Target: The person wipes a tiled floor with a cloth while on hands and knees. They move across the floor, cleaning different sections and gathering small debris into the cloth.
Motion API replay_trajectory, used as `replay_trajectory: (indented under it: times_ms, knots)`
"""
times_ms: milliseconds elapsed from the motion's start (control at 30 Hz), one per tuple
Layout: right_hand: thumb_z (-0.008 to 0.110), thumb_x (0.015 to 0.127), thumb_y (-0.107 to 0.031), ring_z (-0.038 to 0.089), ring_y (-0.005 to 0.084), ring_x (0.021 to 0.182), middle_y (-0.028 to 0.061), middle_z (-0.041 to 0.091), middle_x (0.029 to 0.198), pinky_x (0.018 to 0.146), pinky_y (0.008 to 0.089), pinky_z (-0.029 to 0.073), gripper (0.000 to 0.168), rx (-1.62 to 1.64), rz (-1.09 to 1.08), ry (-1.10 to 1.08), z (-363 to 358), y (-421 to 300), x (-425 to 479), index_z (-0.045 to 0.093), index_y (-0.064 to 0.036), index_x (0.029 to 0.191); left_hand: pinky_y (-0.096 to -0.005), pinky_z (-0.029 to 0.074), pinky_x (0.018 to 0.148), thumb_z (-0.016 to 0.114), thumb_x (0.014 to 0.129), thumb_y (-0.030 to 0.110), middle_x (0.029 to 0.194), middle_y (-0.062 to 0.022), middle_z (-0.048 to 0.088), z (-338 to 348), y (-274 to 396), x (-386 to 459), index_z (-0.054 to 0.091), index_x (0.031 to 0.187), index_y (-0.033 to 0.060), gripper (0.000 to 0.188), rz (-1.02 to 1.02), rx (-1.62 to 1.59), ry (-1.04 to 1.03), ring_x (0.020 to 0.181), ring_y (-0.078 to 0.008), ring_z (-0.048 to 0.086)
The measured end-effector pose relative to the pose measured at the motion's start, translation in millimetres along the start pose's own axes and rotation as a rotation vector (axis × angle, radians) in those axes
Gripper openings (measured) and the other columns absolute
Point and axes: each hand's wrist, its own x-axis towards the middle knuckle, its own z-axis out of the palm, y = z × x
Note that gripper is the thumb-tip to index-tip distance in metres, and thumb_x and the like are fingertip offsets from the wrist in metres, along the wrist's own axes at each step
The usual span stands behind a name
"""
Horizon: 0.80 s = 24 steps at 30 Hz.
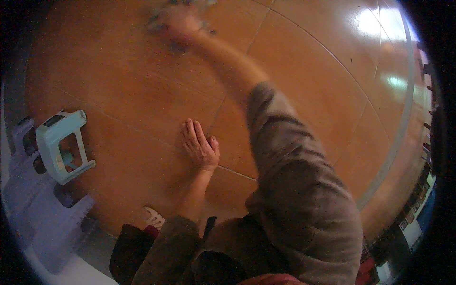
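Note:
My left hand [201, 146] rests flat on the orange-brown tiled floor [149, 107], fingers mostly together and thumb a little apart, with nothing in it. Far forward, at the top of the view, my right hand [180, 23] presses on a greyish-green cloth-like thing [156, 25] against the floor. Motion blur hides its fingers and the exact shape of that thing. Both arms wear brown sleeves, the right one stretched well out.
A pale plastic stool [53, 142] lies on its side at the left, beside stacked or joined purplish plastic furniture [35, 213]. A grey strip [388, 160] curves along the floor at the right. Part of a light shoe [155, 216] shows near my left forearm.

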Motion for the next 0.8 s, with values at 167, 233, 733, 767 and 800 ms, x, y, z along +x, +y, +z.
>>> replay_trajectory:
  times_ms: [167,233,733,767,800]
  knots:
    - [0.057,0.082,-0.048,0.049,0.028,0.119,0.0066,0.055,0.126,0.098,0.0446,0.038,0.046,-0.235,0.478,0.252,-83,217,-153,0.058,-0.024,0.122,-0.054,0.026,0.105,0.046,0.089,0.024,0.146,-0.0208,0.027,7,-2,-3,0.031,0.138,-0.0029,0.058,0.01,0.031,0.034,0.133,-0.0412,0.028]
    - [0.056,0.084,-0.044,0.047,0.0265,0.121,0.0065,0.054,0.128,0.101,0.0398,0.036,0.046,-0.299,0.559,0.311,-114,316,-285,0.057,-0.021,0.124,-0.0535,0.025,0.105,0.046,0.089,0.023,0.146,-0.0203,0.027,14,9,0,0.03,0.139,-0.0024,0.058,0.036,0.004,0.059,0.133,-0.0412,0.028]
    - [0.046,0.093,-0.031,0.063,0.0355,0.08,0.0172,0.065,0.092,0.068,0.0448,0.05,0.036,-0.225,1.747,-0.565,-267,317,-989,0.058,-0.003,0.112,-0.0504,0.017,0.111,0.052,0.087,0.023,0.151,-0.0146,0.014,7,58,-4,0.022,0.143,0.0029,0.067,-0.031,0.271,-0.1,0.139,-0.0349,0.015]
    - [0.045,0.093,-0.032,0.063,0.0362,0.078,0.0179,0.066,0.09,0.066,0.0454,0.05,0.037,-0.252,1.755,-0.61,-289,324,-1009,0.058,-0.002,0.111,-0.0507,0.016,0.111,0.053,0.087,0.023,0.151,-0.0149,0.014,15,56,2,0.021,0.143,0.0027,0.068,0.022,0.207,-0.057,0.139,-0.0348,0.015]
    - [0.044,0.094,-0.032,0.064,0.037,0.075,0.0187,0.066,0.087,0.064,0.0461,0.051,0.038,-0.268,1.683,-0.609,-313,337,-994,0.058,-0.001,0.11,-0.0512,0.016,0.111,0.053,0.086,0.023,0.151,-0.0156,0.014,12,51,-9,0.02,0.143,0.0017,0.069,-0.007,0.196,-0.069,0.139,-0.0353,0.015]
